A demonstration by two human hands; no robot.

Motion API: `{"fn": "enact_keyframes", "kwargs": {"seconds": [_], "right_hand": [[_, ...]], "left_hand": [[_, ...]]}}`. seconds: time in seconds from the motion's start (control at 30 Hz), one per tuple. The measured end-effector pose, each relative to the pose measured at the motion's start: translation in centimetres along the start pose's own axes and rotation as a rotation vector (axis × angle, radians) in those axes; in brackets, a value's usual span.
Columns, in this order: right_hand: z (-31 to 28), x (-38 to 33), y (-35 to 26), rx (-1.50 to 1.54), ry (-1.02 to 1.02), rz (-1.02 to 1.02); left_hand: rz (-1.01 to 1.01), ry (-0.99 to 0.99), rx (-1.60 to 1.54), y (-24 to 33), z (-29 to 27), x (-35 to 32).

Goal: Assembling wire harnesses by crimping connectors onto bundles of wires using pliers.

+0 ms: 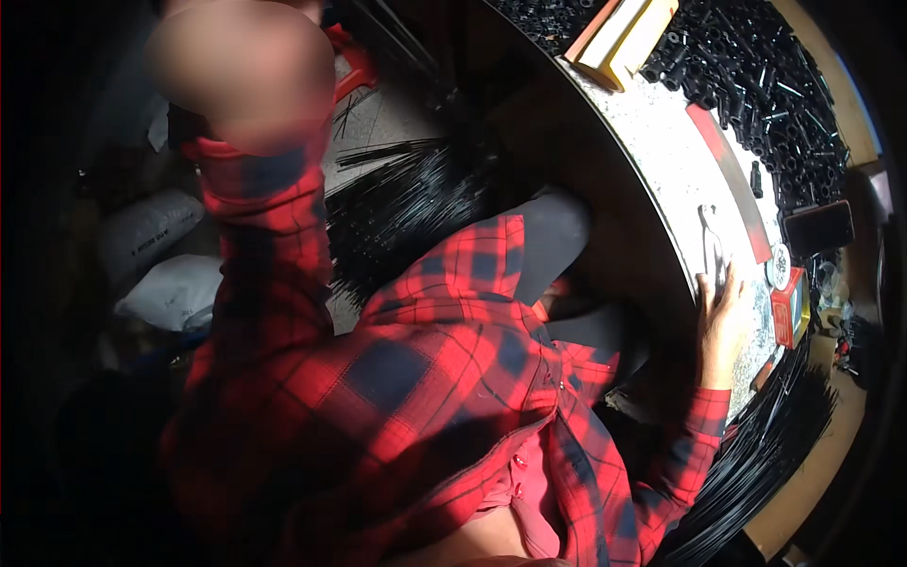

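My right hand (722, 317) rests on the white-speckled table top (652, 142) at the right. Its thumb and fingers lie on either side of the handles of a pair of pliers (709, 225), whose jaws point away from me. My left arm, in a red and black checked sleeve, reaches up to the far left. The left hand (244, 76) is a smeared blur, so its fingers and anything in them cannot be made out. Beyond it, a red plastic thing (353, 68) shows in part.
Many short black tube-like pieces (756, 104) heap along the table's far side. A yellow channel-shaped piece (628, 42), a phone (818, 228), a white roll (778, 266) and a red box (786, 317) lie there too. Bundles of thin black rods (416, 198) and white sacks (175, 291) stand left.
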State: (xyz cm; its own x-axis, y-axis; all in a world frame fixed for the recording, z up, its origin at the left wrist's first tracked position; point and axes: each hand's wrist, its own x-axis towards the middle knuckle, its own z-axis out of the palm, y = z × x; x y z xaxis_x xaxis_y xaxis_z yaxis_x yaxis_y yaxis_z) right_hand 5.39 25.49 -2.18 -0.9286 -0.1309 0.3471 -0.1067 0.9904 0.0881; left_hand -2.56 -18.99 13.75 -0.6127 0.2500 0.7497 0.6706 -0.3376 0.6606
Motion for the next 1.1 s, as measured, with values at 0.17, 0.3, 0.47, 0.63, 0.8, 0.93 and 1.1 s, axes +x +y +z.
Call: {"fn": "enact_keyframes", "kwargs": {"seconds": [0.17,0.3,0.47,0.63,0.8,0.93,1.1], "right_hand": [[0.7,-0.9,0.7,-0.092,-0.106,0.146],[-3.6,-1.1,0.4,0.035,-0.157,0.268],[-0.8,-2.0,1.1,0.034,0.055,0.144],[-3.9,-5.7,3.4,-0.073,0.044,0.226],[-7.1,-12.2,10.9,-0.445,-0.051,0.57],[-8.1,-18.2,17.2,-0.663,-0.09,0.819],[-6.8,-21.1,20.1,-0.669,-0.086,1.009]], "left_hand": [[-0.218,0.075,-0.526,-11.3,-0.3,-4.2],[-0.842,0.197,-0.076,-16.5,0.4,-9.1],[-1.183,0.16,0.011,-25.5,-2.5,-17.0],[-1.174,-0.254,1.082,-38.2,-8.0,-29.8],[-1.374,-0.188,0.699,-36.8,-4.2,-29.8],[-1.343,-0.224,0.529,-35.4,-1.1,-26.5],[-1.247,-0.213,0.375,-34.1,2.4,-22.7]]}}
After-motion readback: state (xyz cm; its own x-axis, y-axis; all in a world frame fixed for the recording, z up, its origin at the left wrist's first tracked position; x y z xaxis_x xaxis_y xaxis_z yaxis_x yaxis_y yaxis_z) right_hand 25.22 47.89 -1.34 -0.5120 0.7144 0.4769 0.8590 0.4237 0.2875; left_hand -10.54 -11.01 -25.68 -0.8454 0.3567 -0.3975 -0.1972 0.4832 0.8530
